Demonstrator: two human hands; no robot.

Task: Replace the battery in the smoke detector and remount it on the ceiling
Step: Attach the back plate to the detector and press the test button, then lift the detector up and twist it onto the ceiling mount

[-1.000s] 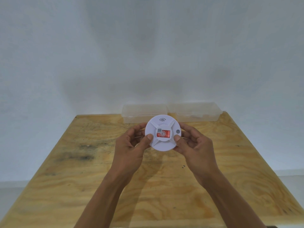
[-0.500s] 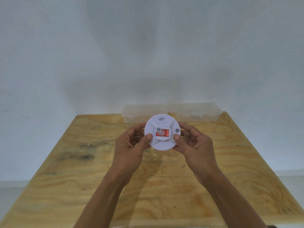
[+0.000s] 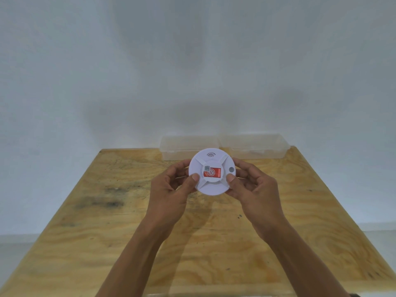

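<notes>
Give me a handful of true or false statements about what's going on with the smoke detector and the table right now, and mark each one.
1. Both hands hold the smoke detector. True: the left hand and right hand grip its sides.
2. The detector lies flat on the wooden table. False: it is held up above it.
3. A red label shows at the detector's centre. True.
4. The clear plastic boxes sit at the table's near edge. False: they stand at the far edge, by the wall.
5. A loose battery lies on the table. False: none is visible.
</notes>
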